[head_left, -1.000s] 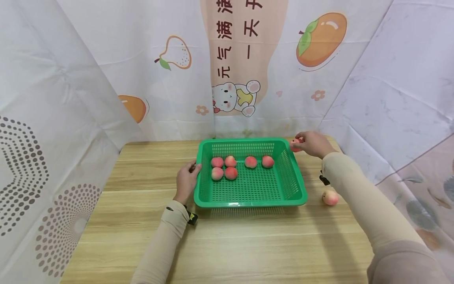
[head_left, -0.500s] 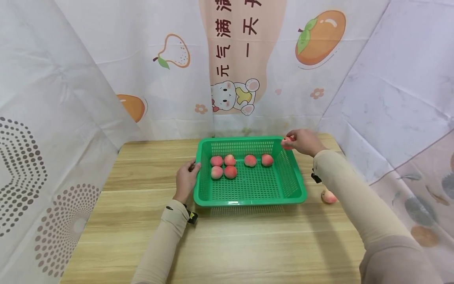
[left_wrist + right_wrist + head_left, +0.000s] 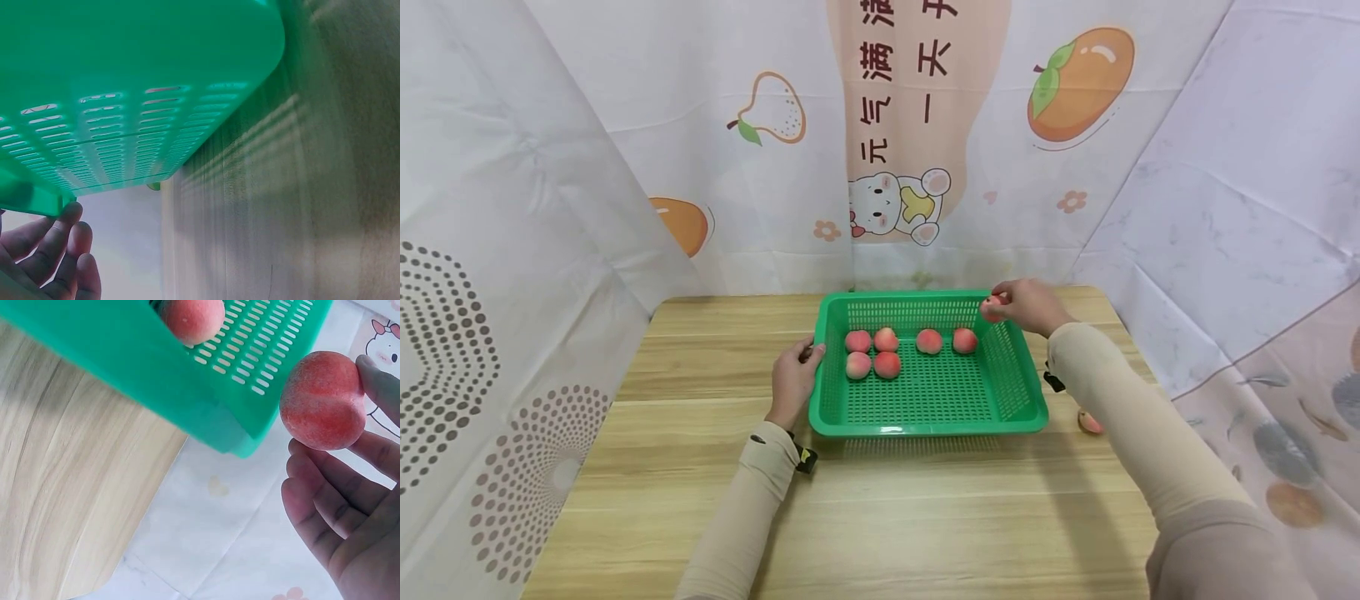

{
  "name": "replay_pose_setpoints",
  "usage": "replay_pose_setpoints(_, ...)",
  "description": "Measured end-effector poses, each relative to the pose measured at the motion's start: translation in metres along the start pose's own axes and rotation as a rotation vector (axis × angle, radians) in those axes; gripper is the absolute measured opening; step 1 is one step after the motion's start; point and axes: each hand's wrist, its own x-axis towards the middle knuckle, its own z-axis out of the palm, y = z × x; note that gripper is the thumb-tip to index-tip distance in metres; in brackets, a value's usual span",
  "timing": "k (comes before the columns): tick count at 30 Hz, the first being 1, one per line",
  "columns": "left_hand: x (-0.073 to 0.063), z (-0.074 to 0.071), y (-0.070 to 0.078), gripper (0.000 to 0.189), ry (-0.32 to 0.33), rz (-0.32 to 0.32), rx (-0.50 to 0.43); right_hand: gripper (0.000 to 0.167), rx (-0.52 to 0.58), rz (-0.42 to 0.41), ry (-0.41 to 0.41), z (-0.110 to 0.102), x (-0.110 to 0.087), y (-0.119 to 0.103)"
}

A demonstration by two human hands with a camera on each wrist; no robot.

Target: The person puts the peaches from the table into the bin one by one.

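Note:
A green plastic basket (image 3: pixel 925 431) with slotted sides stands on the wooden table. My left hand (image 3: pixel 793 379) pinches its left rim; in the left wrist view the fingers (image 3: pixel 53 250) reach under that rim. With thumb and fingertips, my right hand (image 3: pixel 1036 307) holds a red peach (image 3: pixel 322 400) over the basket's back right corner. Inside the basket, a cluster of several peaches (image 3: pixel 887 365) sits at the left. Another peach (image 3: pixel 928 342) lies near the middle, and one more peach (image 3: pixel 965 341) is to its right, below the held one.
A pale pink peach (image 3: pixel 1088 422) lies on the table (image 3: pixel 925 517) right of the basket, partly hidden by the right sleeve (image 3: pixel 1120 400). Behind the table hangs a printed curtain (image 3: pixel 700 125), with more cloth at both sides.
My right hand has carried its peach leftward, from outside the basket's right rim to over the back right corner. The left hand stays on the rim.

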Motion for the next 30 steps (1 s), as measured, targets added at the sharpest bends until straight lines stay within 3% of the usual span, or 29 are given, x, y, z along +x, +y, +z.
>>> replay_pose_setpoints(23,-0.001,0.000,0.002,0.042,-0.006,-0.007,0.010,0.041,0.039,-0.016,-0.044,0.030,0.008,-0.018)
replay_pose_setpoints(30,-0.001,0.000,0.001,0.042,-0.003,-0.005,0.011,0.046,0.030,-0.043,-0.059,0.040,0.010,-0.020)
